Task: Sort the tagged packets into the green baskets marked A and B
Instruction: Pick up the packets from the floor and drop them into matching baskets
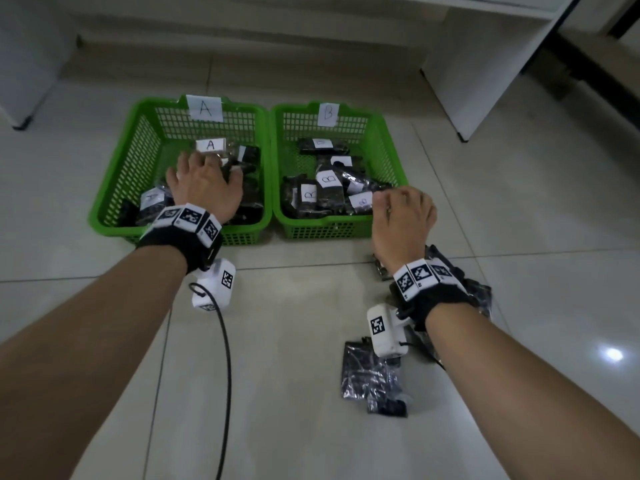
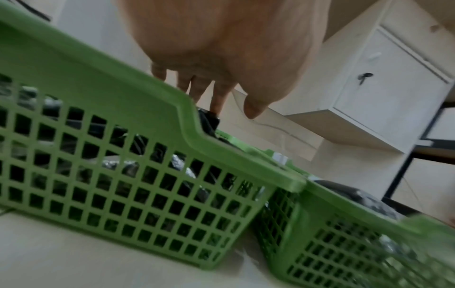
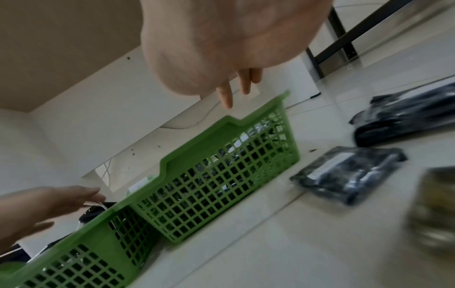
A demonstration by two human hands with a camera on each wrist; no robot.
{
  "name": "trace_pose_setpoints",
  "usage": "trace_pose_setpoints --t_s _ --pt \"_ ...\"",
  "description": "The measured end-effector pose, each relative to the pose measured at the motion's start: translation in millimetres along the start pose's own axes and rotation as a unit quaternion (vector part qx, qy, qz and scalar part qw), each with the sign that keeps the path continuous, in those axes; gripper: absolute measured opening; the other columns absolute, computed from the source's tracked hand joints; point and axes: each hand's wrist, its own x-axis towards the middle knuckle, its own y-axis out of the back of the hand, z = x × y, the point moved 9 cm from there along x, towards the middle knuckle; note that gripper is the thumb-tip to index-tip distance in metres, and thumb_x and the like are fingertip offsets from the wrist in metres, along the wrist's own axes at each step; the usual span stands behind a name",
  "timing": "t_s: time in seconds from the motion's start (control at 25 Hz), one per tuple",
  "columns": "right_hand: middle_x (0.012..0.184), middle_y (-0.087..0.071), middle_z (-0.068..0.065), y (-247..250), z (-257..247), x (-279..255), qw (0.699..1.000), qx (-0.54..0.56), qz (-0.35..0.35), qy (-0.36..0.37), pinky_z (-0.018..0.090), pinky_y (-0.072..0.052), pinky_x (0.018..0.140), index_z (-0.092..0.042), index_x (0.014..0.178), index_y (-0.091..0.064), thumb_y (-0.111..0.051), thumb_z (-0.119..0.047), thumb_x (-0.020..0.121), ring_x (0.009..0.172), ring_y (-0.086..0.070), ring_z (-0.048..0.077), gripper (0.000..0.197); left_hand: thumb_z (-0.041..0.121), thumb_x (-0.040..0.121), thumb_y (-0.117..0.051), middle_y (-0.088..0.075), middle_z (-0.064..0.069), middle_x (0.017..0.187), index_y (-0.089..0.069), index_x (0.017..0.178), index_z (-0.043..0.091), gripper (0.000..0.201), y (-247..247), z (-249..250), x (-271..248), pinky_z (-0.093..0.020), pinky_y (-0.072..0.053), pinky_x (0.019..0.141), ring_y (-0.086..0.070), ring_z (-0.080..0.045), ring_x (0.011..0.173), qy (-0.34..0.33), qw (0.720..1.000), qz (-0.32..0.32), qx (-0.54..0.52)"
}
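Note:
Green basket A (image 1: 114, 188) stands left of green basket B (image 1: 391, 140) on the tiled floor, and both hold dark packets with white tags. My left hand (image 1: 207, 181) hovers over basket A with its fingers spread. In the left wrist view its fingertips (image 2: 216, 105) point down and touch a dark packet (image 2: 209, 120), with the thumb held apart. My right hand (image 1: 401, 216) hangs at basket B's near right corner, fingers loosely bent and holding nothing. Its fingers (image 3: 227, 97) dangle above basket B (image 3: 209, 148). Several loose packets (image 1: 370, 375) lie on the floor under my right arm.
More dark packets (image 1: 478, 296) lie to the right of my right wrist, also seen as packets (image 3: 349, 173) beside basket B. A white cabinet (image 1: 485, 64) stands at the back right. A black cable (image 1: 225, 358) hangs from my left wrist.

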Motion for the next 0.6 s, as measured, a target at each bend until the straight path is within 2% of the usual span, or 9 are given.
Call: trace_pose_setpoints --t_s 0.08,0.12,0.2,0.28,0.36,0.44,0.48,0.52,0.6 --pt "0.116 -0.06 0.004 16 17 -22 0.999 0.033 0.02 -0.02 0.047 -0.032 0.105 -0.018 0.099 -0.066 -0.039 -0.04 0.102 0.115 -0.046 0.026 0.034 0.047 0.095 -0.042 -0.034 -0.018 0.156 -0.051 0.135 0.007 0.057 7 25 -18 -0.054 -0.01 0.12 -0.022 -0.036 0.148 -0.053 0.998 0.026 -0.007" --pt "0.117 -0.061 0.005 21 30 -37 0.998 0.036 0.015 -0.039 0.044 -0.032 0.102 -0.016 0.101 -0.066 -0.043 -0.036 0.101 0.114 -0.047 0.027 0.03 0.042 0.094 -0.045 -0.037 -0.016 0.153 -0.053 0.13 0.009 0.049 13 44 -35 -0.053 -0.011 0.119 -0.024 -0.035 0.147 -0.1 0.993 0.05 -0.024" --pt "0.118 -0.062 0.008 24 58 -67 0.996 0.012 -0.011 -0.085 0.041 -0.031 0.097 -0.014 0.105 -0.067 -0.051 -0.03 0.098 0.114 -0.048 0.03 0.024 0.033 0.092 -0.049 -0.051 -0.012 0.136 -0.057 0.114 0.013 0.031 23 90 -79 -0.049 -0.027 0.112 -0.04 -0.033 0.133 -0.208 0.972 0.077 -0.079" --pt "0.12 -0.061 0.01 24 87 -98 0.99 -0.024 -0.047 -0.128 0.043 -0.033 0.097 -0.014 0.111 -0.066 -0.058 -0.026 0.09 0.117 -0.048 0.033 0.025 0.028 0.091 -0.055 -0.058 -0.005 0.114 -0.059 0.103 0.016 0.018 7 134 -132 -0.041 -0.044 0.096 -0.053 -0.025 0.108 -0.312 0.937 -0.006 -0.159" --pt "0.121 -0.059 0.011 20 113 -131 0.982 -0.014 -0.091 -0.165 0.044 -0.037 0.098 -0.013 0.115 -0.064 -0.065 -0.027 0.083 0.118 -0.048 0.034 0.035 0.036 0.087 -0.064 -0.062 0.004 0.099 -0.063 0.098 0.021 0.018 -31 167 -187 -0.04 -0.052 0.082 -0.058 -0.015 0.089 -0.382 0.887 -0.178 -0.189" --pt "0.118 -0.06 0.015 13 125 -157 0.979 0.015 -0.123 -0.162 0.043 -0.041 0.097 -0.009 0.116 -0.065 -0.069 -0.034 0.082 0.115 -0.051 0.036 0.042 0.062 0.075 -0.07 -0.062 0.011 0.099 -0.063 0.099 0.032 0.039 -70 176 -234 -0.036 -0.052 0.08 -0.059 -0.011 0.089 -0.398 0.846 -0.322 -0.152" --pt "0.113 -0.061 0.015 13 123 -164 0.982 0.024 -0.124 -0.14 0.041 -0.042 0.094 -0.008 0.113 -0.067 -0.07 -0.039 0.081 0.11 -0.052 0.036 0.045 0.073 0.066 -0.07 -0.06 0.012 0.103 -0.062 0.102 0.035 0.053 -84 175 -250 -0.033 -0.051 0.083 -0.058 -0.01 0.093 -0.397 0.832 -0.364 -0.135" --pt "0.107 -0.061 0.013 14 124 -170 0.985 0.034 -0.122 -0.115 0.038 -0.042 0.091 -0.008 0.109 -0.068 -0.07 -0.042 0.079 0.105 -0.053 0.034 0.045 0.077 0.059 -0.072 -0.058 0.012 0.108 -0.06 0.108 0.037 0.065 -96 175 -264 -0.032 -0.049 0.086 -0.056 -0.01 0.098 -0.397 0.823 -0.388 -0.12" --pt "0.096 -0.058 0.004 16 119 -171 0.983 0.076 -0.137 -0.098 0.031 -0.042 0.084 -0.011 0.104 -0.069 -0.077 -0.036 0.076 0.096 -0.055 0.026 0.038 0.073 0.054 -0.079 -0.054 0.01 0.115 -0.057 0.119 0.036 0.078 -108 170 -278 -0.031 -0.046 0.091 -0.052 -0.011 0.105 -0.393 0.822 -0.4 -0.101"
